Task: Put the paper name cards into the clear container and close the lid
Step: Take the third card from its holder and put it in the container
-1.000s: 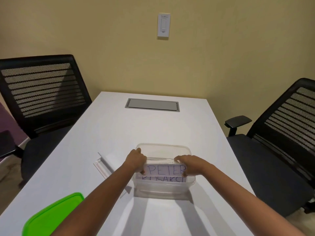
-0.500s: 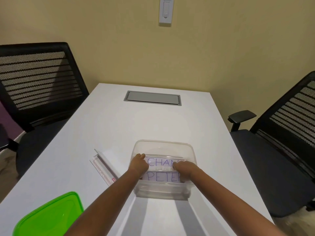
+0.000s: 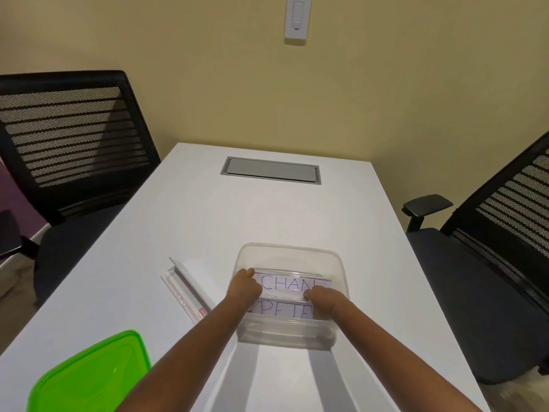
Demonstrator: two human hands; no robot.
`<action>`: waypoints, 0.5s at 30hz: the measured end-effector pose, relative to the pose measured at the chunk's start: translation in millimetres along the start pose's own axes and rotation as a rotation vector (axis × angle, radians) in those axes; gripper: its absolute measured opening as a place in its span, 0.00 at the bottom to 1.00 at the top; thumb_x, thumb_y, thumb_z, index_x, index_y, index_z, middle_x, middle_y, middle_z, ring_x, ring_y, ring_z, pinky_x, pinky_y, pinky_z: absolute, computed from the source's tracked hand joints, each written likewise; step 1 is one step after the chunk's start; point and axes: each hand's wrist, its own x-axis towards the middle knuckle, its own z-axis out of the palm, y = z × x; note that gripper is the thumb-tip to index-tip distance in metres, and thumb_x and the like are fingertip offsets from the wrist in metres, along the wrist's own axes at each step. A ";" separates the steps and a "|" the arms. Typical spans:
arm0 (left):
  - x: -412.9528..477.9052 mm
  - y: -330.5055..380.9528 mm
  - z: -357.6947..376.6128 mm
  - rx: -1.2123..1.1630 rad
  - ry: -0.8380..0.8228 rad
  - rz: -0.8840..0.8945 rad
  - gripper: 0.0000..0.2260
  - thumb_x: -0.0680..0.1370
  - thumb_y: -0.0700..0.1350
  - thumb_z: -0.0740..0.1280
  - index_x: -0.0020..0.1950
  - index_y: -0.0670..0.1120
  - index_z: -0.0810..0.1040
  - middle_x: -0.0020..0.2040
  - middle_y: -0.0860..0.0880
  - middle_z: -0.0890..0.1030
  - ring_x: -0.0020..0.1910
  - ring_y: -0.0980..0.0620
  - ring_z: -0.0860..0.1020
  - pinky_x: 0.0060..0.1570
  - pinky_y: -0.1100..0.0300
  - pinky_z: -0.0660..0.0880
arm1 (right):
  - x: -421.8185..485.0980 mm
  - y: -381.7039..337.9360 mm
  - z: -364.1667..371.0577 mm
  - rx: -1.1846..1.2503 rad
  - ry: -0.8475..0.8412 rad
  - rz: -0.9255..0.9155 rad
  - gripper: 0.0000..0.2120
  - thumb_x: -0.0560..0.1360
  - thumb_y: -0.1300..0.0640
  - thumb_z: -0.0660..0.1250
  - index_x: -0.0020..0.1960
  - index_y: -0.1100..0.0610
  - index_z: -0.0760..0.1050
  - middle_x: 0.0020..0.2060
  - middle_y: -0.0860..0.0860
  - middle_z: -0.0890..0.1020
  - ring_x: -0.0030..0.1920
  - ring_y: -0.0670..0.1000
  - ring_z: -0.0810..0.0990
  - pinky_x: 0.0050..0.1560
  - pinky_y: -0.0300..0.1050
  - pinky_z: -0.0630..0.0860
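Left fingers: I see them curled down onto the left end of the card lettered CHAN, pressing on it rather than gripping round it.
Right fingers: curled too, tips on the near edge of that card towards its right end; whether they pinch it I cannot tell.
Left hand: inside the clear container at its left wall, forearm coming over the near rim.
Right hand: inside at the right, forearm also crossing the near rim.
Name cards: the CHAN card lies farther in; a second card lettered PETE lies just nearer, both inside the container and partly hidden by my hands.
Container: open, on the white counter, near the middle.
Green lid: off, flat on the counter at near left, well apart from the container.
Clear card holder: just left of the container, beside my left forearm.
Around: black mesh chairs on both sides, a grey hatch at the far end.
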 end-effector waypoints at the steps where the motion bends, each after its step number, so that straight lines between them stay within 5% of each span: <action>1: -1.9 0.1 0.6 -0.014 0.008 -0.007 0.12 0.76 0.31 0.60 0.56 0.33 0.78 0.57 0.38 0.82 0.71 0.43 0.63 0.67 0.54 0.63 | -1.5 0.2 0.1 -0.003 0.002 -0.001 0.17 0.78 0.60 0.59 0.66 0.62 0.68 0.65 0.61 0.72 0.64 0.60 0.73 0.65 0.50 0.71; 8: -29.2 -6.7 -13.2 -0.202 0.280 -0.026 0.16 0.78 0.48 0.61 0.62 0.43 0.76 0.60 0.45 0.80 0.65 0.45 0.70 0.59 0.53 0.68 | -23.6 -1.7 -13.2 0.029 0.126 0.008 0.22 0.75 0.65 0.61 0.69 0.58 0.68 0.67 0.58 0.70 0.66 0.58 0.72 0.64 0.48 0.71; 13: -88.6 -7.9 -12.6 -0.371 0.825 -0.056 0.11 0.65 0.40 0.78 0.45 0.46 0.85 0.39 0.49 0.86 0.35 0.47 0.83 0.33 0.60 0.79 | -52.0 -23.2 -26.2 0.220 0.429 -0.038 0.17 0.77 0.61 0.60 0.65 0.55 0.73 0.62 0.55 0.76 0.62 0.55 0.75 0.58 0.46 0.73; 15: -110.1 -3.7 -1.9 -0.489 0.855 -0.131 0.11 0.67 0.37 0.75 0.47 0.45 0.84 0.40 0.48 0.85 0.36 0.46 0.83 0.35 0.59 0.80 | -64.8 -40.1 -24.8 0.343 0.566 -0.037 0.15 0.77 0.62 0.58 0.61 0.56 0.77 0.57 0.55 0.79 0.57 0.55 0.78 0.54 0.45 0.74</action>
